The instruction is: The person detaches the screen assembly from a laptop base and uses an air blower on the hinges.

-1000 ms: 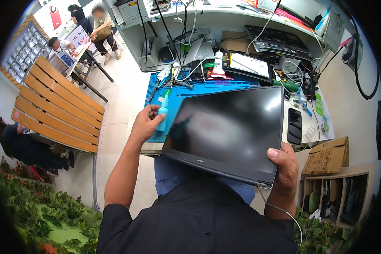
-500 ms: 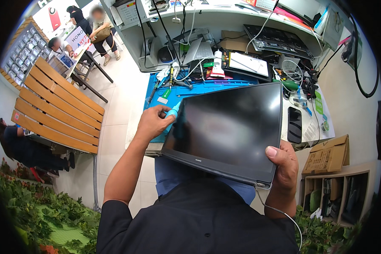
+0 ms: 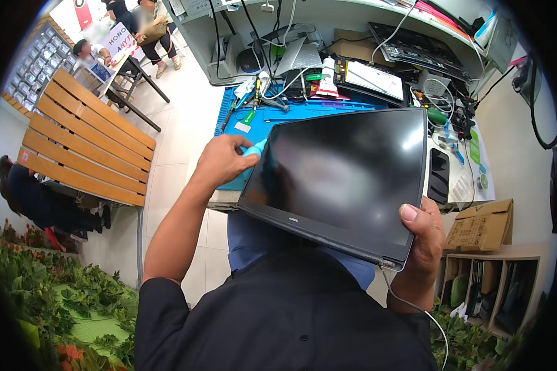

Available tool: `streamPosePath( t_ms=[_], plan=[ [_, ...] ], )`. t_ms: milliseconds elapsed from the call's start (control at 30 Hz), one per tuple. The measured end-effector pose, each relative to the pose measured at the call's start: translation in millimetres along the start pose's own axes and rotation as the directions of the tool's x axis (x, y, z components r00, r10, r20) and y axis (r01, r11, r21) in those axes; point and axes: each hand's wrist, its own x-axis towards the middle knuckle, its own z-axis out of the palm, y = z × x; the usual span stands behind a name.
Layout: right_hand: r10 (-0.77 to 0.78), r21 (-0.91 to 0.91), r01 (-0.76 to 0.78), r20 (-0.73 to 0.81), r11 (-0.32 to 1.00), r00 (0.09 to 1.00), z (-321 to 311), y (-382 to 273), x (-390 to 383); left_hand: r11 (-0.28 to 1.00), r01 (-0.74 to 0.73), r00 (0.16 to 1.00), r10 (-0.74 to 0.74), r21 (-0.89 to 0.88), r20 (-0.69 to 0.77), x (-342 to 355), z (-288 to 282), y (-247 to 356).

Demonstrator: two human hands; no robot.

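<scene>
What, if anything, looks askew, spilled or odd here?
No spill shows. The dark screen looks askew: it slants across the front edge of the bench, a pale cable trailing from its lower right corner. The white cords at the back right also look untidy, looped in a tangle.

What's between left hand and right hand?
Head view: the screen, with the bottle in the left hand's grip by its left edge.
</scene>
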Motion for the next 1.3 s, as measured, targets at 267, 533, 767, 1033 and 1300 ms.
streamPosePath(
  t_ms=[267,533,767,1033,1300],
  plan=[
    [-0.028,-0.057,0.024,-0.069,0.998,0.997,-2.7,4.7,-1.5,0.988,0.151,0.974,-0.152,0.018,0.17,-102.9,-45.5,0.1],
    [-0.043,-0.122,0.029,-0.114,0.992,0.993,0.7,1.7,-4.6,0.979,0.161,0.968,-0.131,-0.127,0.215,-101.8,-63.8,-29.4],
    [-0.035,-0.099,0.026,-0.094,0.995,0.995,-7.6,6.5,-2.8,0.977,0.124,0.98,-0.093,-0.174,0.178,-84.1,-47.3,-49.4],
    [-0.045,-0.137,0.031,-0.1,0.99,0.994,-7.2,3.0,0.0,0.991,0.048,0.966,-0.015,-0.122,0.26,-94.8,-52.4,-51.0],
    [-0.028,-0.197,0.013,-0.069,0.98,0.997,-14.7,2.8,-0.9,0.999,0.029,0.952,-0.022,-0.017,0.305,-94.0,-55.5,-46.4]
  ],
)
